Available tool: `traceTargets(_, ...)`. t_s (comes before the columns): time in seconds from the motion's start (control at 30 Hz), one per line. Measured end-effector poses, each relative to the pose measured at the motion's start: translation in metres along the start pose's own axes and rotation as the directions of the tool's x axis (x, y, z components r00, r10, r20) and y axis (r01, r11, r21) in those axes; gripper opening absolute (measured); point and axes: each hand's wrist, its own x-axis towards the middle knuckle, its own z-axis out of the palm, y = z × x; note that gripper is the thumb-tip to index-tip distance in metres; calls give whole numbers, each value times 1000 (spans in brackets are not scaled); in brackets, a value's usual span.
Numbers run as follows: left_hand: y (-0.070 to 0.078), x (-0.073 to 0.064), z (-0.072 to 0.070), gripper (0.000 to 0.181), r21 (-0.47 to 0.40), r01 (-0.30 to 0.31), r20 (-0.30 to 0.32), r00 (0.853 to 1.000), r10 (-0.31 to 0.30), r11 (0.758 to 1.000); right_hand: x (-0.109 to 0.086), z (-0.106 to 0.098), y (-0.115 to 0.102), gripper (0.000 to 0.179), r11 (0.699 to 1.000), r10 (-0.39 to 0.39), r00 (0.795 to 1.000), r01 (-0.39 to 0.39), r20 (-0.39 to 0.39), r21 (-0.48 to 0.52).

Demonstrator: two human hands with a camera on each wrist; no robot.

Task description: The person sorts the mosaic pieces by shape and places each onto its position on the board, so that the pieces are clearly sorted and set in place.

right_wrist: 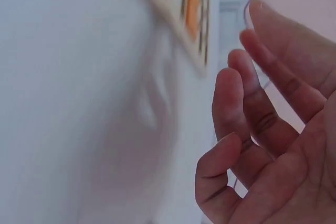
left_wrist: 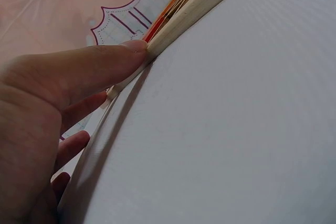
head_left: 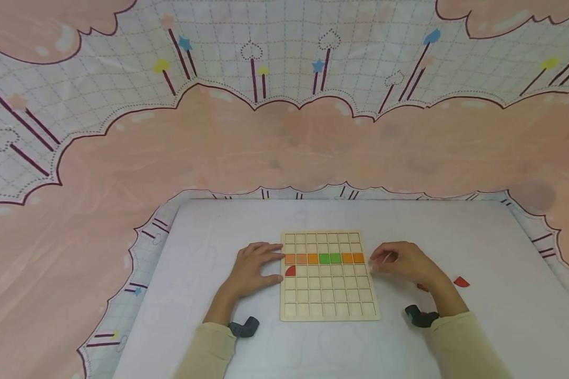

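Observation:
A pale wooden grid board [head_left: 329, 297] lies flat on the white table. Its third row from the top is filled with orange tiles [head_left: 301, 259] and green tiles [head_left: 330, 258]. At the left end of the row below sits a red quarter-circle piece [head_left: 291, 271]. My left hand [head_left: 252, 269] touches the board's left edge with fingers and thumb; in the left wrist view the thumb [left_wrist: 105, 66] presses against the wooden side. Just off the right edge hovers my right hand [head_left: 400, 261]. The right wrist view shows its fingers [right_wrist: 228, 98] loosely bent, with nothing between them.
A loose red piece [head_left: 461, 282] lies on the white table [head_left: 218, 226] to the right of my right wrist. Another red piece [head_left: 422, 287] is partly hidden by the right arm. Dark wrist devices [head_left: 244, 327] show at both wrists. A patterned pink cloth [head_left: 313, 142] hangs behind.

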Motion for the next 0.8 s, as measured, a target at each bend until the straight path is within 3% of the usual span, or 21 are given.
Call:
traceTargets(0.37, 0, 0, 0, 56, 0, -7, -4, 1000, 7, 1000, -42, -24, 40, 26, 991, 107, 992, -101, 61, -89)
traceTargets(0.63, 1, -1, -1, 56, 3, -11, -7, 1000, 11, 1000, -53, -25, 56, 28, 980, -13, 991, 39, 137, -194)
traceTargets(0.8, 2, -1, -1, 56, 0, -10, -8, 1000, 10, 1000, -55, -21, 60, 34, 974, 40, 986, -2, 162, -228)
